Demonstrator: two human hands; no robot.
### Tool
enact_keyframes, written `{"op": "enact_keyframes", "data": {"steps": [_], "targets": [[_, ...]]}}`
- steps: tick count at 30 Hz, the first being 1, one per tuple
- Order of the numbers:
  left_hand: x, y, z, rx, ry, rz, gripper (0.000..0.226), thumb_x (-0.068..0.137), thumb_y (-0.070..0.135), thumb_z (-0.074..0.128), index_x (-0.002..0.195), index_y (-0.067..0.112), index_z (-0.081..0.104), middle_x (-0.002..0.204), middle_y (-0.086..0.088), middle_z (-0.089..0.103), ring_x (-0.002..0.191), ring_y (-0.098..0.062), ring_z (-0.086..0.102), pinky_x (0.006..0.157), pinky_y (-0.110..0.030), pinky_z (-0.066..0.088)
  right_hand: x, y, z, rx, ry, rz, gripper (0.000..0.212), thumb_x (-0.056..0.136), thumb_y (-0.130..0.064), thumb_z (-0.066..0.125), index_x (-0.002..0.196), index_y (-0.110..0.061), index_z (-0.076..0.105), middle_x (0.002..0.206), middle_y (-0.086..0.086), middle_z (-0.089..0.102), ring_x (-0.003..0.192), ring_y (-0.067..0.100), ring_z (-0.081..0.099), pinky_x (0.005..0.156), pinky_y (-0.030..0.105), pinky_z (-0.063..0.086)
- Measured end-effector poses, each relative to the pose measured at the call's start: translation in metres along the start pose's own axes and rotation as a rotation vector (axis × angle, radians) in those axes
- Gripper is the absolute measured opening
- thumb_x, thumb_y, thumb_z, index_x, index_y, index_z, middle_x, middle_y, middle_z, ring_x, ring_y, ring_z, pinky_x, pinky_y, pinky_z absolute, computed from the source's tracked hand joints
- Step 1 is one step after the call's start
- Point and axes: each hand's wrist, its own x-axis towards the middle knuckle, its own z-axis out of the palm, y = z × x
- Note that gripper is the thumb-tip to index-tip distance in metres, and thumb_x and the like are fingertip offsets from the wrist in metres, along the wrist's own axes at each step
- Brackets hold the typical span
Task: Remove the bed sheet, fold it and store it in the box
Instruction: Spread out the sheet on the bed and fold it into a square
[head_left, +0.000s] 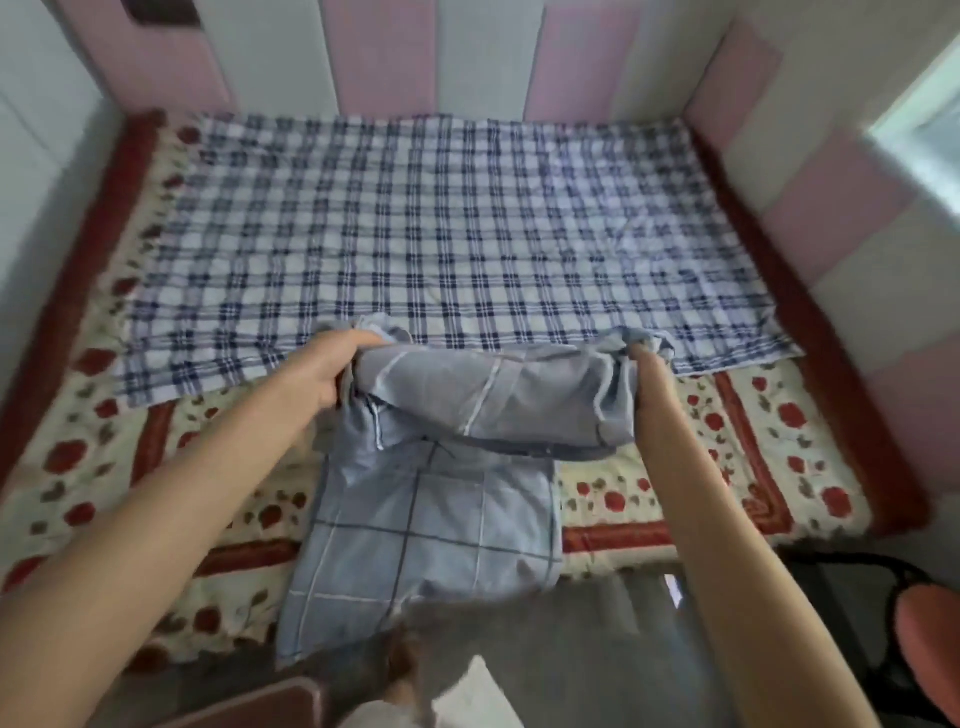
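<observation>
The blue-grey sheet (441, 514) with thin lines lies at the near edge of the bed, on top of the flower quilt (691, 467). Its low end hangs off the edge toward the person. Its top part is folded over and lifted up. The left hand (330, 371) grips the left end of that fold, with fingers curled round the bunched cloth. The right hand (644, 361) grips the right end the same way. Both arms reach out straight to the sheet. Just behind the sheet, a blue and white check cloth (441, 223) is spread flat over most of the bed. Far behind the sheet stand soft pink and white wall pads (576, 57). To the right of the sheet, down low, is a chair (927, 639) with a pink seat. Below the sheet is a blurry brown-pink thing (249, 709); it may be a box, but it is hard to tell.
</observation>
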Motion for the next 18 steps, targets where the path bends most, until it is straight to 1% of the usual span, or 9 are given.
{"op": "enact_keyframes", "data": {"steps": [2, 4, 7, 9, 10, 12, 14, 16, 18], "targets": [[-0.032, 0.056, 0.003, -0.107, 0.057, 0.151, 0.024, 0.092, 0.009, 0.048, 0.07, 0.007, 0.056, 0.049, -0.008, 0.062, 0.041, -0.017, 0.059, 0.036, -0.022, 0.045, -0.003, -0.073, 0.014, 0.175, -0.052, -0.136, 0.023, 0.098, -0.02, 0.044, 0.075, -0.015, 0.048, 0.076, 0.004, 0.054, 0.066, 0.015, 0.054, 0.058, 0.024, 0.049], [-0.078, 0.104, 0.01, -0.182, 0.089, 0.273, 0.03, 0.094, 0.006, 0.042, 0.065, 0.006, 0.05, 0.038, -0.006, 0.056, 0.039, -0.02, 0.056, 0.033, -0.021, 0.043, -0.016, -0.139, 0.028, 0.241, -0.232, -0.18, 0.022, 0.095, -0.024, 0.045, 0.084, -0.007, 0.053, 0.08, 0.011, 0.057, 0.075, 0.026, 0.057, 0.052, 0.025, 0.049], [-0.159, 0.175, 0.017, -0.282, 0.149, 0.515, 0.026, 0.09, 0.0, 0.046, 0.064, 0.005, 0.05, 0.048, -0.008, 0.058, 0.044, -0.015, 0.06, 0.032, -0.018, 0.042, -0.064, -0.232, 0.029, 0.326, -0.372, -0.385, 0.008, 0.09, -0.017, 0.051, 0.087, -0.009, 0.051, 0.067, 0.01, 0.059, 0.067, 0.025, 0.056, 0.046, 0.022, 0.049], [-0.221, 0.21, 0.015, -0.323, 0.198, 0.726, 0.006, 0.086, 0.005, 0.057, 0.084, 0.0, 0.06, 0.071, -0.008, 0.065, 0.078, -0.017, 0.069, 0.053, -0.023, 0.051, -0.117, -0.276, 0.015, 0.363, -0.462, -0.584, 0.016, 0.086, -0.005, 0.056, 0.074, -0.013, 0.048, 0.054, 0.002, 0.056, 0.062, 0.019, 0.054, 0.042, 0.018, 0.047], [-0.248, 0.234, 0.008, -0.335, 0.262, 0.844, 0.021, 0.084, 0.009, 0.064, 0.102, -0.001, 0.062, 0.088, -0.008, 0.066, 0.094, -0.021, 0.066, 0.067, -0.028, 0.053, -0.143, -0.301, 0.012, 0.355, -0.47, -0.71, 0.018, 0.083, -0.002, 0.06, 0.077, -0.015, 0.05, 0.06, 0.0, 0.058, 0.065, 0.018, 0.056, 0.046, 0.02, 0.049], [-0.301, 0.27, -0.004, -0.323, 0.363, 1.065, 0.05, 0.078, 0.016, 0.074, 0.122, 0.001, 0.056, 0.112, -0.009, 0.063, 0.105, -0.025, 0.061, 0.089, -0.036, 0.052, -0.186, -0.342, -0.001, 0.157, -0.315, -1.084, 0.024, 0.082, -0.014, 0.069, 0.098, -0.017, 0.053, 0.086, 0.001, 0.063, 0.085, 0.019, 0.061, 0.072, 0.028, 0.056], [-0.345, 0.294, -0.011, -0.314, 0.431, 1.172, 0.05, 0.079, 0.015, 0.072, 0.124, 0.001, 0.054, 0.121, -0.011, 0.06, 0.109, -0.025, 0.059, 0.095, -0.038, 0.049, -0.217, -0.378, -0.011, -0.266, -0.015, -1.363, 0.044, 0.085, -0.031, 0.065, 0.125, -0.023, 0.048, 0.122, 0.002, 0.058, 0.119, 0.027, 0.05, 0.105, 0.043, 0.037], [-0.371, 0.298, -0.01, -0.283, 0.45, 1.162, 0.045, 0.084, 0.009, 0.064, 0.127, 0.0, 0.052, 0.126, -0.013, 0.057, 0.112, -0.027, 0.056, 0.096, -0.037, 0.047, -0.244, -0.398, -0.018, -0.491, 0.195, -1.43, 0.047, 0.088, -0.017, 0.053, 0.133, -0.026, 0.044, 0.138, 0.003, 0.048, 0.129, 0.033, 0.041, 0.11, 0.058, 0.02], [-0.391, 0.293, -0.009, -0.258, 0.487, 1.202, 0.042, 0.087, 0.007, 0.058, 0.128, 0.0, 0.05, 0.124, -0.009, 0.057, 0.11, -0.025, 0.055, 0.092, -0.033, 0.047, -0.269, -0.405, -0.024, -0.338, 0.113, -1.496, 0.053, 0.079, 0.0, 0.04, 0.127, -0.021, 0.051, 0.131, 0.007, 0.053, 0.12, 0.033, 0.048, 0.106, 0.061, 0.027]]}}
